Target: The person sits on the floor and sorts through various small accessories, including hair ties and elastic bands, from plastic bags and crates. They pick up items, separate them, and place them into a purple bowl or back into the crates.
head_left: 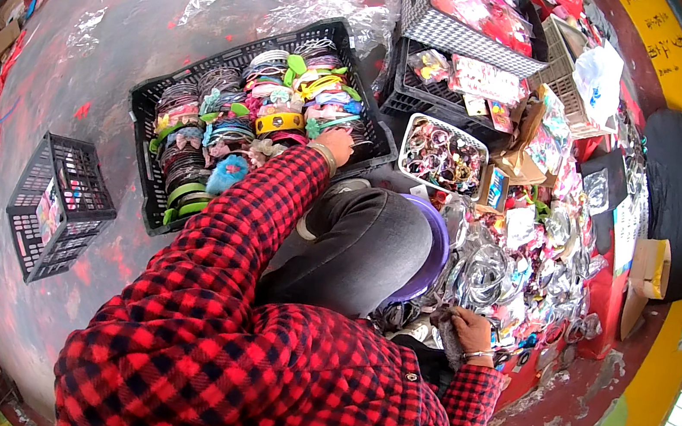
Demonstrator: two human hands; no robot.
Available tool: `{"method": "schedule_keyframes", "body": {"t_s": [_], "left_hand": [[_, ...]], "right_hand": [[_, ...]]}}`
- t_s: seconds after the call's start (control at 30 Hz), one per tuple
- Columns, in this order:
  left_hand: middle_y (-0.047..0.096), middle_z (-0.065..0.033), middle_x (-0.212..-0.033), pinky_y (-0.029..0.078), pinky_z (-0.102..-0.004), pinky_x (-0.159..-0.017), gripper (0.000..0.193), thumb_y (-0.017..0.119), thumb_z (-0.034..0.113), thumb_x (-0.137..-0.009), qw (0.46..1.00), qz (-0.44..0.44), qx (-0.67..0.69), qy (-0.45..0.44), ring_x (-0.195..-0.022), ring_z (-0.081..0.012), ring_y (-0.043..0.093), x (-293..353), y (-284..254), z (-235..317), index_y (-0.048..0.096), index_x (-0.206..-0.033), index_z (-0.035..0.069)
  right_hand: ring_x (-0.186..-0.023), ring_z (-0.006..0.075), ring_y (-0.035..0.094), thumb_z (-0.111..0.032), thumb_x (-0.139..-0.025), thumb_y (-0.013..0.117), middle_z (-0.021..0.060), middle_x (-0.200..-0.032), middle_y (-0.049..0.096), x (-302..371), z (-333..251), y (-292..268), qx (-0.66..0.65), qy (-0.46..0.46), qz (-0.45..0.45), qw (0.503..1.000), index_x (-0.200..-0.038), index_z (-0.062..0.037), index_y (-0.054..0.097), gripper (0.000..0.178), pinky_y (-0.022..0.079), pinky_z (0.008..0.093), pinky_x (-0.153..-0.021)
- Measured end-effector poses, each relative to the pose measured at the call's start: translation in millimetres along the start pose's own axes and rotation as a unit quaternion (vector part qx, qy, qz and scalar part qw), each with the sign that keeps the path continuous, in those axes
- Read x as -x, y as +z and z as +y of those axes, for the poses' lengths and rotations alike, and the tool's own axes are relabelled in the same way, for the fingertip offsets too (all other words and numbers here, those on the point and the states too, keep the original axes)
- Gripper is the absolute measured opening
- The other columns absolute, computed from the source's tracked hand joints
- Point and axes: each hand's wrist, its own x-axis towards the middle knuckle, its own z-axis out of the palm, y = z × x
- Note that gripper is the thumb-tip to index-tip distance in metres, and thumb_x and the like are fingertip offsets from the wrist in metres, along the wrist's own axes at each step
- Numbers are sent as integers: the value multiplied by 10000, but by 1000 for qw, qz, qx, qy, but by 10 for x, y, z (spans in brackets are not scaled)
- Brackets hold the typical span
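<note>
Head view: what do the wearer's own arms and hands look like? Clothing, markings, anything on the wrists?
Red-and-black checked long sleeves on both arms. Left hand: ungloved, pale band at the wrist, bracelet or cuff edge unclear. Right hand: ungloved, thin light-coloured bracelet. No cables visible on either arm.

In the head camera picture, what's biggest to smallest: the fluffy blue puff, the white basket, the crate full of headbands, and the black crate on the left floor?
1. Crate full of headbands
2. Black crate on the left floor
3. White basket
4. Fluffy blue puff
</note>
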Motion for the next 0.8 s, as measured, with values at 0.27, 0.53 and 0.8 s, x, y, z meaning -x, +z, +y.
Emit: {"method": "schedule_keyframes", "body": {"t_s": [0.27,0.53,0.8], "left_hand": [[598,-183,-1053,433,-421,-880,293,435,128,-793,992,-44,72,-97,-1010,-331,563,-101,210,-109,628,-1001,55],[612,-177,-970,460,-413,-815,224,469,144,-772,998,-62,-4,-5,-918,-318,588,-189,493,-243,632,-887,41],[628,-180,-904,466,-406,-786,281,451,252,-821,997,-42,36,59,-875,-333,595,-133,221,-180,659,-889,76]], "right_hand": [[-786,246,640,-157,-772,572,133,-846,654,4,-30,-7,-7,-14,8,1000,-976,-72,648,233,476,301,-705],[-791,344,595,-198,-788,552,176,-834,618,20,-139,-23,14,-26,12,999,-929,-74,639,206,470,388,-697],[-780,347,565,-301,-794,558,166,-821,599,156,8,-51,-10,-78,17,997,-828,-51,622,260,449,406,-684]]}}
